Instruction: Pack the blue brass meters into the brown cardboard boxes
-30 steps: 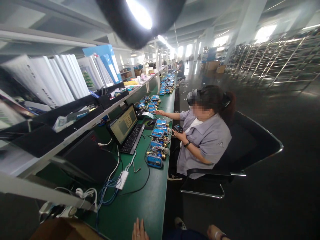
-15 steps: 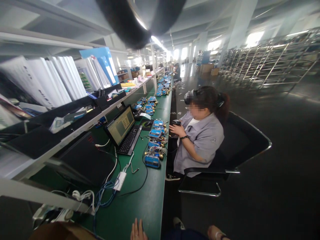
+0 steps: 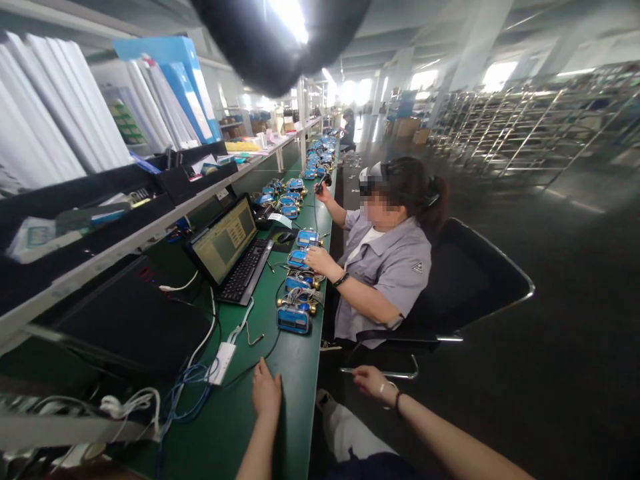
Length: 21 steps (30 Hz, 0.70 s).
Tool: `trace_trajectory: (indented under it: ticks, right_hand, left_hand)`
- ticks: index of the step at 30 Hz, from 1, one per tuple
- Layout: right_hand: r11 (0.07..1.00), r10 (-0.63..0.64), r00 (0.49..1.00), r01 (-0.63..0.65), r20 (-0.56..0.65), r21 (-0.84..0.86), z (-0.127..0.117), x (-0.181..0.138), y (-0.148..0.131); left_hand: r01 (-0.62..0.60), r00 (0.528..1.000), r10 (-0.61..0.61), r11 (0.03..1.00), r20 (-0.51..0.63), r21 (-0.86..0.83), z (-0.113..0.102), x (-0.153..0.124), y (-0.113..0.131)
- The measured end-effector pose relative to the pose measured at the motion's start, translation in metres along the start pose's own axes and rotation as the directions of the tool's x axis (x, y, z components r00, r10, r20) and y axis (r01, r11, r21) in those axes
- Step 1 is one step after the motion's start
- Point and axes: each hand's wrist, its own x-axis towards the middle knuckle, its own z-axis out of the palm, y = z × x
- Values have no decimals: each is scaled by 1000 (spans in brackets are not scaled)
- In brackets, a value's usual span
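Observation:
My left hand point(image 3: 266, 395) lies flat on the green workbench point(image 3: 295, 400), fingers stretched out and holding nothing. My right hand point(image 3: 371, 381) hangs in the air just off the bench edge, above my knee, fingers loosely apart and empty; a bracelet sits on its wrist. The nearest blue meter point(image 3: 294, 319) stands on the bench ahead of my left hand. A white adapter box point(image 3: 222, 354) with cables lies to the left of that hand.
A seated co-worker in a grey shirt point(image 3: 385, 267) touches a row of blue meters point(image 3: 300, 257) and raises a black scanner point(image 3: 324, 180). An open laptop point(image 3: 227, 250), a black chair point(image 3: 465, 287), shelves with white folders point(image 3: 75, 127), and metal racks point(image 3: 525, 127) stand around.
The view has tilted down and both my hands have come further into view. The co-worker has put one hand on a meter and lifted the scanner with the other.

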Motion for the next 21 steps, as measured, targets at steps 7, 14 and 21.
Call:
trace_trajectory:
  ticks: [7,14,21]
  right_hand:
    - [978,-203,979,204,28,-38,14,123,-119]
    - [921,-336,886,381,320,-87,-4,100,-175]
    - [527,-767,637,692,74,-493,-87,176,-390]
  left_hand:
    - [206,974,-174,943,142,-260,14,44,19]
    - [424,902,-347,613,256,-666,17,49,75]
    - [560,819,-469,527,331,-639,4,78,115]
